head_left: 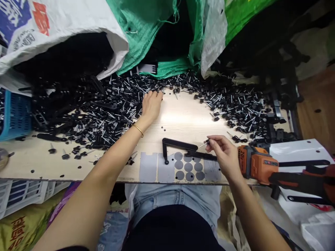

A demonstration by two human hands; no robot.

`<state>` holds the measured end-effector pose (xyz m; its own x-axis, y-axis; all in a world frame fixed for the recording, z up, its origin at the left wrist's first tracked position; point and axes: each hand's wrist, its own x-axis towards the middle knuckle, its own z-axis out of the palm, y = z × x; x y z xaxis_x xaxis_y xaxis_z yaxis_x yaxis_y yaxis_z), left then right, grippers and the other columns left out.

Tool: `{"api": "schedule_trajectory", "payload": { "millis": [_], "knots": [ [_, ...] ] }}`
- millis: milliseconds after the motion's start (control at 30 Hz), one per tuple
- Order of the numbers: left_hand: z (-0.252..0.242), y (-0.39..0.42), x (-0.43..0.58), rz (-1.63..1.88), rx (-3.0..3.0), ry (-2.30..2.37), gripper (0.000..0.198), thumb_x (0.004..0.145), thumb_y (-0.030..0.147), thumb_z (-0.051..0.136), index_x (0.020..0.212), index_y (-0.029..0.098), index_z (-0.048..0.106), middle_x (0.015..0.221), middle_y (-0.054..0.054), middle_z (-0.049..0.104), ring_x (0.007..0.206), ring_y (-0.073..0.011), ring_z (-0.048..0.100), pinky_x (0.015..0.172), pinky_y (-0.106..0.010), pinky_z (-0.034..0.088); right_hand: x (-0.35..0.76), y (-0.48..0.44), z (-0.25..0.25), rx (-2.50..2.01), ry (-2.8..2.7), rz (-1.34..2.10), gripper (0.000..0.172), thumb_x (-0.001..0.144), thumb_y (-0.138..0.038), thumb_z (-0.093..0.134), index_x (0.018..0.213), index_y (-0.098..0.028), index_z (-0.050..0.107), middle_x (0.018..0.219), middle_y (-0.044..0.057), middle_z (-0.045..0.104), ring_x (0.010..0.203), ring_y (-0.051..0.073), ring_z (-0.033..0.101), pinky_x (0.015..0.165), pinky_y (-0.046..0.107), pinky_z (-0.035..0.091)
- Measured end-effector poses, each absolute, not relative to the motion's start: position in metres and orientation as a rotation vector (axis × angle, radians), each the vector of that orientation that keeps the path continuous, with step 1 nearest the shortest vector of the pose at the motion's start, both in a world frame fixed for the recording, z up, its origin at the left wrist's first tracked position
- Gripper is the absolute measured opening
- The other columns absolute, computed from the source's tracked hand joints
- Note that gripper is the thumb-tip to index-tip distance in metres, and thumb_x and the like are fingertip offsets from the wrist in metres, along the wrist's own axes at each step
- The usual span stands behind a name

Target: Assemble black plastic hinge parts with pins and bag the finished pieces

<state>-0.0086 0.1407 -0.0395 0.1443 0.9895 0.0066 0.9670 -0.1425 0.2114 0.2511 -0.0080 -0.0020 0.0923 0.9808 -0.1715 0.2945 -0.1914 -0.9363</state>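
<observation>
Pin in hand: A thin silver metal pin with a black plastic head (205,143) is held just above a black plastic jointed bar (180,142), its head clamped between the right hand's (222,151) thumb and forefinger, apparently to leave the shank free.
Jointed bar: It lies bent on a pale wood-grain board (180,118), partly over flat grey rectangles (148,167) and flat grey discs (188,167), seemingly placed within both hands' reach.
Left hand: The left hand (153,103) rests beyond the bar, to its left, fingers close together; whether they grip anything cannot be told.
Heaps: Loose black-headed silver pins (112,122) arc beyond the bar on both sides, probably for easy picking.
Power pack: An orange-and-black block marked 20V (270,167) sits right of the bar.
Count: One held pin, one jointed bar, nine discs, three rectangles, one power pack; heaped pins defy counting.
</observation>
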Motion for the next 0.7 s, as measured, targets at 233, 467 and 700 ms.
{"api": "schedule_trajectory", "payload": {
  "millis": [233, 467, 700],
  "knots": [
    [-0.044, 0.138, -0.010, 0.463, 2.224, 1.914, 0.025, 0.082, 0.004, 0.041, 0.096, 0.013, 0.060, 0.092, -0.013, 0.062, 0.104, -0.0305, 0.053, 0.094, -0.048, 0.037, 0.240, -0.035, -0.023, -1.679, -1.603, 0.655, 0.016, 0.089, -0.031, 0.055, 0.099, -0.020, 0.062, 0.083, 0.005, 0.068, 0.076, 0.018, 0.066, 0.073, 0.035, 0.055],
    [-0.013, 0.059, -0.021, 1.064, 1.621, 1.494, 0.022, 0.077, 0.013, 0.057, 0.097, 0.019, 0.054, 0.085, 0.000, 0.060, 0.076, -0.0124, 0.060, 0.075, -0.028, 0.052, 0.235, -0.032, -0.016, -1.391, -2.178, 0.411, 0.025, 0.092, -0.018, 0.048, 0.111, -0.023, 0.064, 0.097, 0.008, 0.069, 0.090, 0.020, 0.065, 0.080, 0.034, 0.055],
    [-0.037, -0.004, -0.009, 1.134, 1.229, 1.425, 0.021, 0.076, 0.020, 0.064, 0.095, 0.017, 0.054, 0.084, 0.000, 0.060, 0.079, -0.0103, 0.061, 0.075, -0.024, 0.053, 0.236, -0.045, -0.035, -1.184, -2.100, 0.319, 0.049, 0.084, -0.005, 0.056, 0.129, -0.023, 0.053, 0.109, 0.009, 0.068, 0.102, 0.023, 0.062, 0.087, 0.041, 0.053]
  ]
}}
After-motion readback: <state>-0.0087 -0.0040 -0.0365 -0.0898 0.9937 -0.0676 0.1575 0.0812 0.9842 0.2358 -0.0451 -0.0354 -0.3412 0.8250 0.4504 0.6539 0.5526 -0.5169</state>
